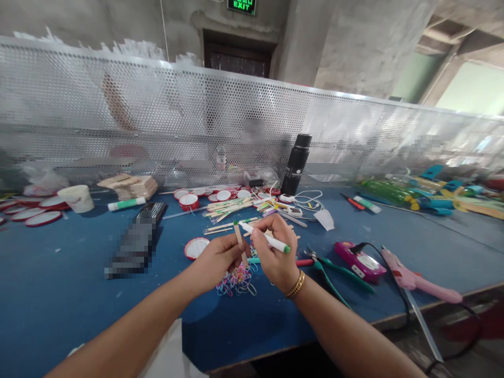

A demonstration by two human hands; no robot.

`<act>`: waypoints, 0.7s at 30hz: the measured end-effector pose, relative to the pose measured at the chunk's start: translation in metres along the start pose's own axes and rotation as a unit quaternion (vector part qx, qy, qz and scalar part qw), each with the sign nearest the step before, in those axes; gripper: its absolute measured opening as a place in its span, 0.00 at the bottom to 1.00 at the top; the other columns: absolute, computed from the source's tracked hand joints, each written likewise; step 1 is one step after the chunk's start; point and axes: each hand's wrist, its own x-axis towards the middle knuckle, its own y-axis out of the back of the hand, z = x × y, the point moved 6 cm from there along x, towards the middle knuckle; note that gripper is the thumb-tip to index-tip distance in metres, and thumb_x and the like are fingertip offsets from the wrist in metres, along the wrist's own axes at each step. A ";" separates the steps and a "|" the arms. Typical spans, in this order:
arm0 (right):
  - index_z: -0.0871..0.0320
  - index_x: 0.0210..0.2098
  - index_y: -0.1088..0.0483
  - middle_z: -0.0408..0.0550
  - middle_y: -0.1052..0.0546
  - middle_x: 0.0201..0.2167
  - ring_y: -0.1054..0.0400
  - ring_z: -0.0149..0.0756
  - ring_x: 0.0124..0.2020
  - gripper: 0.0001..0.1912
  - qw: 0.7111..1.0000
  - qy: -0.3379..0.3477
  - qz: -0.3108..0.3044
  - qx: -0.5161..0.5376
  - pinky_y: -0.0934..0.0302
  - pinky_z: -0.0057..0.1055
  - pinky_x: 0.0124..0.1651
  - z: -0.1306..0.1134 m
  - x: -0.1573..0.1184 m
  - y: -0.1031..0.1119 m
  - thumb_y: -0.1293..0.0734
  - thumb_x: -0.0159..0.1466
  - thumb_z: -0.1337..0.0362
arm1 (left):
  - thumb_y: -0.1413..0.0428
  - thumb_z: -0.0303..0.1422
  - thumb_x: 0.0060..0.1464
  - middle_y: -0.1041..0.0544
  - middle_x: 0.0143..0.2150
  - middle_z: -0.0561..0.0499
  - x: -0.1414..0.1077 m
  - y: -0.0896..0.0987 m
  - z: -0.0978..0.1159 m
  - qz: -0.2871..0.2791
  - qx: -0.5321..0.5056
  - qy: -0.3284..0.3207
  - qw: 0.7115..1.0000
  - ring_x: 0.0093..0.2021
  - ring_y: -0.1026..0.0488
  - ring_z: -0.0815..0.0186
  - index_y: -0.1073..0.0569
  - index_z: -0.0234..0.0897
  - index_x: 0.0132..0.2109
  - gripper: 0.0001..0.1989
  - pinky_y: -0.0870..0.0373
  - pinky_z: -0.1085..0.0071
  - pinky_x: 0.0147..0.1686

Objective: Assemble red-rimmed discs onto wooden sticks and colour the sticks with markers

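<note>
With the left hand point(214, 262) and the right hand point(277, 266) each closed on something, working above a blue table point(59, 273). To judge by the spread of sticks point(226, 209) beyond, apparently done with green on some, though too blurred to count. Above a tangle of rubber bands point(238, 282), gripping a white marker point(277, 243) like a pen in the right and pinching a flat stick point(239, 239) nearly upright in the left. Coloured at its green end point(236, 223), bare below; with the nib point(241, 224) just beside, probably not quite finished.

A shiny gold bracelet point(296, 286) with fat links goes around the right wrist point(289, 278), and the left arm point(157, 303) and left hand point(218, 257) are bare.
</note>
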 end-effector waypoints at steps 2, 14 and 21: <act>0.55 0.30 0.32 0.39 0.29 0.24 0.34 0.30 0.25 0.05 1.000 0.001 0.001 -0.006 0.41 0.30 0.32 -0.001 0.000 0.000 0.36 0.63 0.67 | 0.44 0.46 0.56 0.37 0.22 0.57 0.001 0.000 0.000 0.000 0.000 -0.001 1.000 0.22 0.44 0.71 0.31 0.38 0.30 0.16 0.48 0.72 0.24; 0.55 0.30 0.32 0.39 0.28 0.24 0.34 0.30 0.25 0.05 1.000 0.011 0.004 -0.013 0.41 0.30 0.31 -0.003 -0.001 0.002 0.36 0.64 0.67 | 0.45 0.45 0.56 0.37 0.21 0.58 0.001 0.001 -0.001 0.004 0.000 0.002 1.000 0.21 0.44 0.72 0.32 0.38 0.30 0.16 0.49 0.72 0.23; 0.55 0.30 0.32 0.39 0.29 0.23 0.34 0.31 0.25 0.05 1.000 0.012 0.003 -0.009 0.41 0.31 0.32 -0.003 0.001 0.002 0.36 0.63 0.67 | 0.45 0.46 0.56 0.37 0.22 0.57 0.000 0.001 0.000 0.007 0.004 0.003 1.000 0.22 0.44 0.72 0.32 0.38 0.29 0.17 0.48 0.72 0.24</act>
